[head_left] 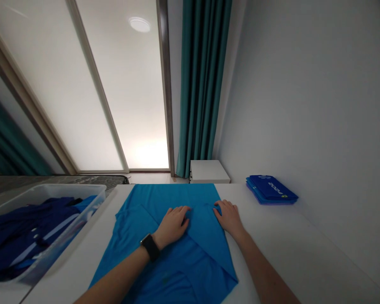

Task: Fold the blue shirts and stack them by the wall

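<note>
Head view: a thin, softly creased blue shirt [196,253] lies spread with folded-over layers on a smooth white table [278,236], the relaxed left hand [173,223] resting on its middle with fingers loosely bent, grasping nothing. The right hand [229,215] curves at its right edge, thumb and fingertips touching cloth; whether they pinch, I cannot tell. Beyond are a translucent plastic bin [82,190] of rumpled clothes, flat-folded blue garments [270,188], and a pleated teal curtain [201,84].

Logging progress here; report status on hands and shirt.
Left hand on shirt, right hand at its edge. The shirt lies spread, partly folded. Stack off right, bin off left; neither touches it.
</note>
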{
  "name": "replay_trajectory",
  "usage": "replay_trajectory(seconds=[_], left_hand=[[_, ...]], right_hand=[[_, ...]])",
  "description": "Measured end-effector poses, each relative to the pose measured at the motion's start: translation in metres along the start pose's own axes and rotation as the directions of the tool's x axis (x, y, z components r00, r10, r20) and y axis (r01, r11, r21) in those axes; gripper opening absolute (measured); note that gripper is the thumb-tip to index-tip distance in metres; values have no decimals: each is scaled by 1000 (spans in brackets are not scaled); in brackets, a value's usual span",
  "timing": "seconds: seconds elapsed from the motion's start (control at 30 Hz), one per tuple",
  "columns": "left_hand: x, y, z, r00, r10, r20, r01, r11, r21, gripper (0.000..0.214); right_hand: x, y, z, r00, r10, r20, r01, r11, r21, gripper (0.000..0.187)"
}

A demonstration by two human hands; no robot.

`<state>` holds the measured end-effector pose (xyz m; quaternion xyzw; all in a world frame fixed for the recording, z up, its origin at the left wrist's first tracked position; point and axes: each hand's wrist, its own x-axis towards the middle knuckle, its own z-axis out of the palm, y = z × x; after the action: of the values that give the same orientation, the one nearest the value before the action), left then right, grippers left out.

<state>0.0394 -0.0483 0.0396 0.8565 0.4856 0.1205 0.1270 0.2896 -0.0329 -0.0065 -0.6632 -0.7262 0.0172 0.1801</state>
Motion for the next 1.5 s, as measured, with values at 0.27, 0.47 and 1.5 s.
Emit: replay_trajectory(seconds=[0.27, 0.47, 1.5], left_hand=[[-12, -7, 17, 996, 1, -84, 1, 1000, 22, 26], [-24, 6, 4, 998, 46, -39, -41, 991, 129, 30], [-69, 21, 28, 920, 391, 28, -389, 920, -45, 56]], right_hand=[[0, 8, -5, 998, -31, 53, 29, 999, 40, 21], [-3, 10, -6, 998, -22, 50, 20, 999, 50, 24], [44, -50, 0, 993, -74, 88, 94, 962, -258, 21]])
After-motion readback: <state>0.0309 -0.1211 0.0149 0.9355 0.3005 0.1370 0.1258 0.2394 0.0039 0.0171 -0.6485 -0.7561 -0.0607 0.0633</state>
